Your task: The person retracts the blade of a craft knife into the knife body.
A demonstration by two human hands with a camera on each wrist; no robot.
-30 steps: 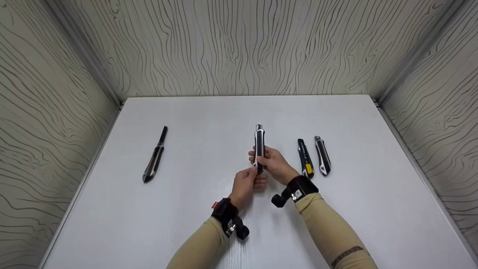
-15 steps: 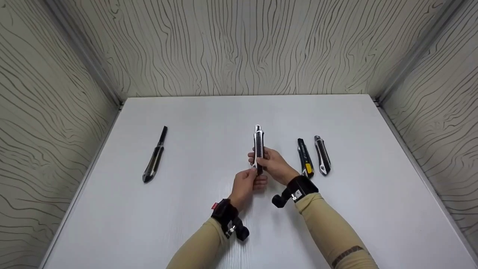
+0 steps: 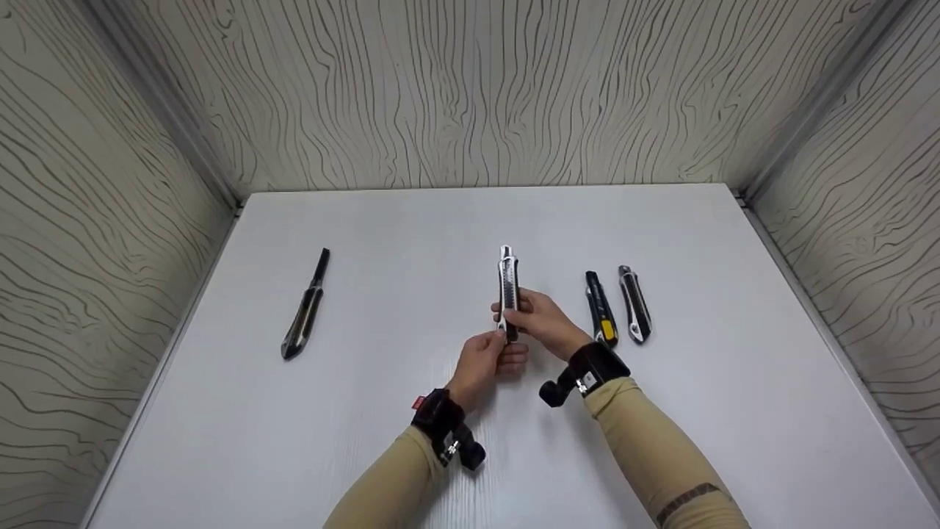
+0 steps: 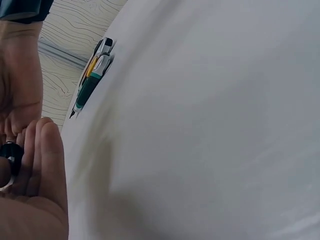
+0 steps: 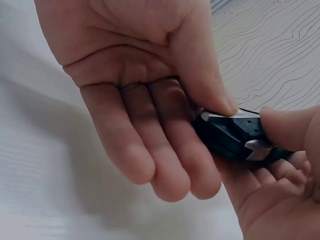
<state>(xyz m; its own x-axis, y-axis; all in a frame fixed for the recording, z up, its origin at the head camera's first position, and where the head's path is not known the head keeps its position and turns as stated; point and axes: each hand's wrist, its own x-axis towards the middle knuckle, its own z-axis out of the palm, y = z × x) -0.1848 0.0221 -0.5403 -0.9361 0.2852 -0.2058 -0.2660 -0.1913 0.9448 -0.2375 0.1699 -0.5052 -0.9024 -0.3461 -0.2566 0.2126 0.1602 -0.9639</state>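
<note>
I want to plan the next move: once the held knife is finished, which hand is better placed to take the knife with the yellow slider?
Probably the right hand. The yellow-slider knife lies just beside its wrist, while the left hand sits further away, pinching the rear end of the held knife.

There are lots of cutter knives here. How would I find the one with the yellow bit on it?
Start at the white table and go to the side by the person's right hand. Two cutter knives lie there side by side, pointing away from the person. The yellow one is the nearer to that hand; only it has a yellow patch, while its neighbour is black and silver.
</note>
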